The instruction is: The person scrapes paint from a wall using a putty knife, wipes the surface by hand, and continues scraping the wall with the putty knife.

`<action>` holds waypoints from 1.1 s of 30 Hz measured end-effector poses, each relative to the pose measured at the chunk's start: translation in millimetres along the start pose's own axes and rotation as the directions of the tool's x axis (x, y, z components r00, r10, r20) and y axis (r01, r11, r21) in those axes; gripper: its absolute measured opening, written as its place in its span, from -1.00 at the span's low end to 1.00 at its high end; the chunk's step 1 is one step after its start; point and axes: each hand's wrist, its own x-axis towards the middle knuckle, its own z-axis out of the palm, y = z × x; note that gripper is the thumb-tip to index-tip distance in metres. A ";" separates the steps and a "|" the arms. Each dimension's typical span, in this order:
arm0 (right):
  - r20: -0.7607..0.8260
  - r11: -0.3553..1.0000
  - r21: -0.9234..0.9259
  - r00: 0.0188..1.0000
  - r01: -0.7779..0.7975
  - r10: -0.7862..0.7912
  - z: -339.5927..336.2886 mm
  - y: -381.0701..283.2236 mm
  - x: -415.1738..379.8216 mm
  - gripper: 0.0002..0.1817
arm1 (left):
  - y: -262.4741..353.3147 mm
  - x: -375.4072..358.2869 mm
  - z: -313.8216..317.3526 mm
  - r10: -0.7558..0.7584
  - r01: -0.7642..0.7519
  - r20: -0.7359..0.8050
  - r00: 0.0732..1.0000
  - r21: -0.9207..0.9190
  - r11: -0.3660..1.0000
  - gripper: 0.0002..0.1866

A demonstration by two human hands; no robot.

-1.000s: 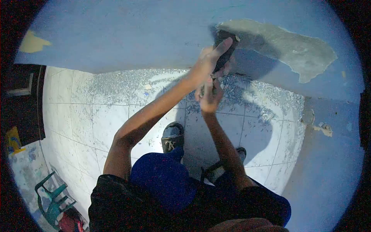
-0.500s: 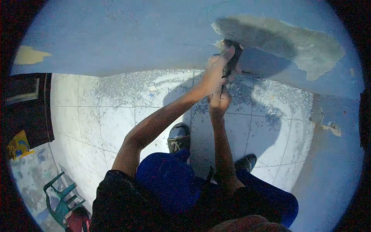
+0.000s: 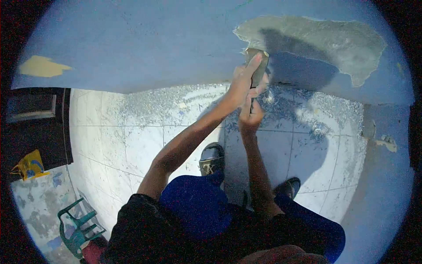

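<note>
In the head view, both my hands are on a scraper (image 3: 260,75) with a wide, flat blade. My left hand (image 3: 244,82) is closed around the blade part, its thumb lying along the face and fingers behind. Below it, my right hand (image 3: 251,116) is wrapped around the handle. The blade's top edge meets the blue wall (image 3: 145,48) at the lower left border of a bare grey patch (image 3: 316,39), where the paint edge is ragged. My hands' shadow falls across the wall and patch.
Paint flakes (image 3: 149,103) litter the white tiled floor (image 3: 145,145) along the wall base. My sandalled feet (image 3: 212,159) stand on the tiles. At left are a dark door-like panel (image 3: 35,145), a yellow bag (image 3: 31,166) and a green plastic chair (image 3: 77,235).
The scraper's blade has tilted, its face going from dark to lit grey. Both hands keep their hold near the same patch edge. The camera view has shifted slightly.
</note>
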 end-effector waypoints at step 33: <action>0.049 0.953 0.262 0.989 -0.150 0.142 18.0 11.0 -21.1 -0.59 | 8.1 -15.4 4.2 0.128 -0.119 -0.094 0.987 0.089 0.989 -0.44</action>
